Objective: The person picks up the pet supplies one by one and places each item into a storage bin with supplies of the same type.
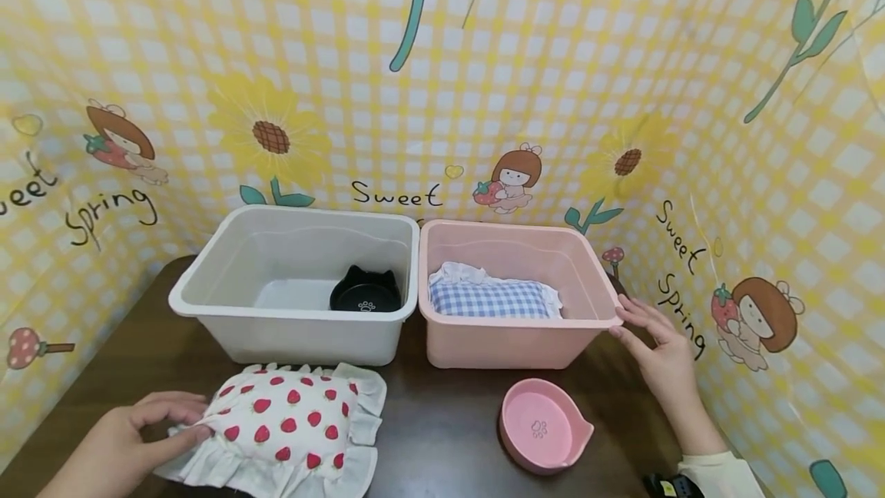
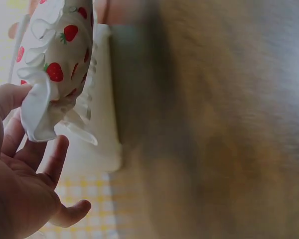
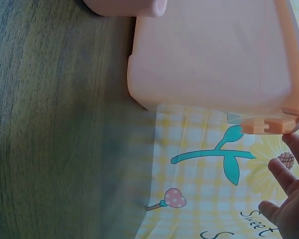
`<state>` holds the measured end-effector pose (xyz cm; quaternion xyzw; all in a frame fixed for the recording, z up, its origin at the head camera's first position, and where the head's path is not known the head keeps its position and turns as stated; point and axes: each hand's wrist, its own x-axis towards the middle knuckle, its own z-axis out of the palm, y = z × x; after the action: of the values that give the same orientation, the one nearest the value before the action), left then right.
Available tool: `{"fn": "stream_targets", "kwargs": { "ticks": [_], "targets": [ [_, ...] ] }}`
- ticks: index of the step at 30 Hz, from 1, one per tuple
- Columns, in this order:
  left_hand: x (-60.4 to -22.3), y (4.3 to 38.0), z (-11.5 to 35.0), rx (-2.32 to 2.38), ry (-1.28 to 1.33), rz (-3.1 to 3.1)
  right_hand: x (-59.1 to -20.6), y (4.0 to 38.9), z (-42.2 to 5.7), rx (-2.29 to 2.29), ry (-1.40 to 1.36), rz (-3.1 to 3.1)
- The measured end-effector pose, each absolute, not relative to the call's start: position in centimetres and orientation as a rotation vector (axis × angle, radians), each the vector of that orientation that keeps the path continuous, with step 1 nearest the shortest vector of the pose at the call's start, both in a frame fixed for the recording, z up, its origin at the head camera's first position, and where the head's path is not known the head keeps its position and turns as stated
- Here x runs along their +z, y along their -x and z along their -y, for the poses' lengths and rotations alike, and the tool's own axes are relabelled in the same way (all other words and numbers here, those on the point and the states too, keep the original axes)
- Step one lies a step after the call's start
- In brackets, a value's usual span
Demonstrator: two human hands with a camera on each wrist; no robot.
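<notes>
My left hand (image 1: 138, 436) pinches the ruffled left corner of a small white pillow with red strawberries (image 1: 290, 417). In the left wrist view the pillow (image 2: 65, 55) appears edge-on, its ruffle between thumb and fingers, with the other fingers spread. My right hand (image 1: 657, 352) holds the front right corner of the pink bin's rim (image 1: 518, 323), thumb at the front and fingers along the side. Inside that bin lies a blue checked pillow (image 1: 494, 298) with a white ruffle. From the right wrist view, the fingers (image 3: 284, 177) are partly cut off beside the bin's wall (image 3: 214, 59).
A whitish bin (image 1: 304, 336) stands left of the pink one, with a black cat-eared bowl (image 1: 366, 290) inside at its right end. A pink bowl (image 1: 542, 425) with a paw print sits on the dark wooden table (image 1: 442, 436). Yellow checked cloth (image 1: 387, 121) surrounds the back and sides.
</notes>
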<state>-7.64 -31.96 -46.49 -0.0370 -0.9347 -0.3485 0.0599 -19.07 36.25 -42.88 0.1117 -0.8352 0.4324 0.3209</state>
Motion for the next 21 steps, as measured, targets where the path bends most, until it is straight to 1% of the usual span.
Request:
{"fn": "stream_targets", "kwargs": {
  "ticks": [15, 21],
  "targets": [
    [-38.7, 8.3, 29.6, -1.164, 0.415, 2.676, -42.5, 19.4, -37.0, 1.14, -0.267, 2.195],
    [-35.0, 9.1, 28.9, -1.142, 0.387, 2.688, -42.7, 19.0, -36.6, 1.133, -0.25, 2.223]
  ]
}}
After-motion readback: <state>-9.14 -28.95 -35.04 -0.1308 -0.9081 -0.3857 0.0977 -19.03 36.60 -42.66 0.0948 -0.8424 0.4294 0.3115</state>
